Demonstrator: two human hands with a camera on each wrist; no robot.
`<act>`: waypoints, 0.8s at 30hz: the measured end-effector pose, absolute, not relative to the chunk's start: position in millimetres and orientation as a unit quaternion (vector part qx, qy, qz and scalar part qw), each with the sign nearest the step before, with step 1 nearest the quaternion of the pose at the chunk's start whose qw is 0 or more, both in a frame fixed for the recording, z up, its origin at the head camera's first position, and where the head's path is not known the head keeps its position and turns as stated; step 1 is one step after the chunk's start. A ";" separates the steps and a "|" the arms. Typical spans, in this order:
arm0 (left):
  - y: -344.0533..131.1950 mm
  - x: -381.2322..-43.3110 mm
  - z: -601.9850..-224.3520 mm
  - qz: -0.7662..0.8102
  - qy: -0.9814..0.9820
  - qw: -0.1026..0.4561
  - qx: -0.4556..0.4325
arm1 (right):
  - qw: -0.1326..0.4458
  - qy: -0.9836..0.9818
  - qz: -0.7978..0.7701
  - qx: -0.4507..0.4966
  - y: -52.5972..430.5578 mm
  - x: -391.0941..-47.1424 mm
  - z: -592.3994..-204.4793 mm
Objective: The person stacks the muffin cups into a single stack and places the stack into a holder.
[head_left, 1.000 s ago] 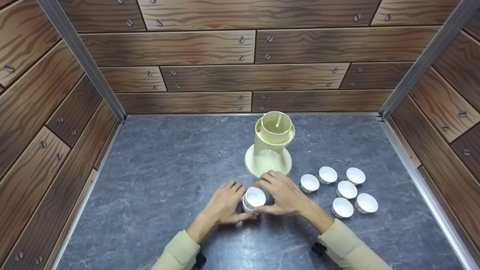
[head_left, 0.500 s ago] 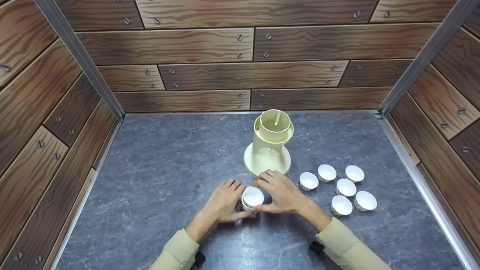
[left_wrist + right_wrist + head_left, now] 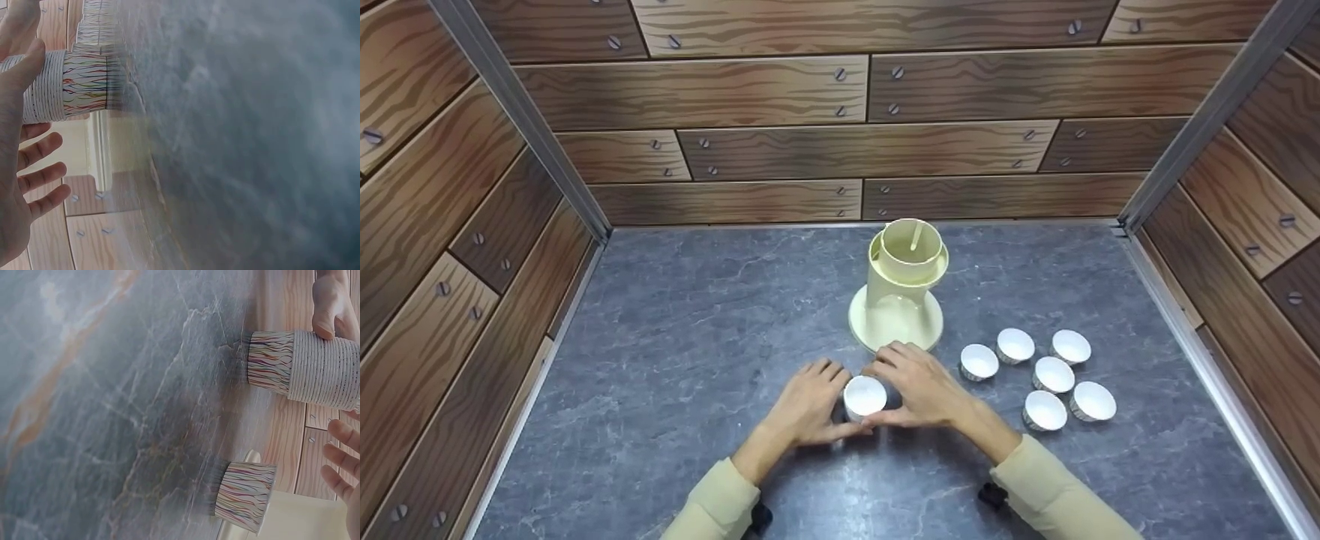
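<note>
A stack of small nested cups (image 3: 865, 399), white inside with thin coloured wavy lines outside, stands upright on the table between both hands. My left hand (image 3: 810, 405) holds it from the left with thumb and forefinger; in the left wrist view the other fingers (image 3: 42, 180) are spread off the stack. From the right, my right hand (image 3: 919, 386) holds the same stack, its thumb near the left thumb at the front. Several closely packed rims show along the stack (image 3: 323, 368) in the right wrist view.
Behind the hands stands a pale yellow cylindrical holder (image 3: 896, 319) on a round base. Several single cups (image 3: 979, 363) stand upright in a loose group to the right. Wood-patterned walls (image 3: 735, 154) with metal edging enclose the grey marbled table (image 3: 697, 315) at the back and sides.
The top cup, which sat offset and higher on the stack, has come down and lines up with it now. Both hands have stayed around the stack.
</note>
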State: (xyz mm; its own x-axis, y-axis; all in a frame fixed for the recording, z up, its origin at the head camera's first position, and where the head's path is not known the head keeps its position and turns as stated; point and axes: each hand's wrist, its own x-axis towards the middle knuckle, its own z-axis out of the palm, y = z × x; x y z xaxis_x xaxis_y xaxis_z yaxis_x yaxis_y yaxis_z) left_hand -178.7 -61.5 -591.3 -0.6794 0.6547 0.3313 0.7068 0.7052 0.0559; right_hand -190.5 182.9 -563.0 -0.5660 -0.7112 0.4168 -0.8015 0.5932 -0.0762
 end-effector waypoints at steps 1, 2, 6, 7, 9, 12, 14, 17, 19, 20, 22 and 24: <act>-61.4 -178.9 -591.5 -0.090 -0.912 0.146 -0.374 | 0.175 -0.875 0.130 0.433 182.9 -190.6 -563.1; -61.1 -178.9 -591.6 -0.090 -0.911 0.147 -0.374 | 0.175 -0.874 0.130 0.433 183.0 -190.6 -563.3; -60.4 -178.9 -592.4 -0.093 -0.909 0.153 -0.377 | 0.171 -0.876 0.127 0.433 183.2 -190.1 -564.0; -60.4 -178.8 -592.6 -0.092 -0.908 0.155 -0.377 | 0.169 -0.877 0.126 0.433 183.2 -189.8 -564.2; -60.7 -178.4 -592.9 -0.090 -0.908 0.156 -0.379 | 0.161 -0.879 0.122 0.431 183.1 -189.3 -564.4; -61.6 -178.0 -592.6 -0.085 -0.907 0.157 -0.381 | 0.147 -0.884 0.120 0.427 183.2 -188.4 -563.9; -62.2 -178.1 -592.0 -0.080 -0.907 0.158 -0.382 | 0.140 -0.887 0.122 0.423 183.9 -187.9 -563.2; -62.6 -178.7 -590.8 -0.076 -0.906 0.162 -0.383 | 0.138 -0.889 0.128 0.418 185.7 -187.3 -561.3; -62.6 -179.1 -590.5 -0.075 -0.906 0.163 -0.384 | 0.141 -0.888 0.132 0.417 187.4 -187.1 -560.0; -62.5 -179.3 -590.6 -0.076 -0.906 0.163 -0.383 | 0.143 -0.887 0.133 0.417 188.5 -187.0 -559.3; -62.3 -179.5 -590.9 -0.079 -0.907 0.160 -0.382 | 0.149 -0.885 0.136 0.419 191.1 -186.6 -558.2; -62.0 -179.5 -591.2 -0.081 -0.908 0.157 -0.381 | 0.152 -0.884 0.135 0.421 194.3 -186.4 -557.6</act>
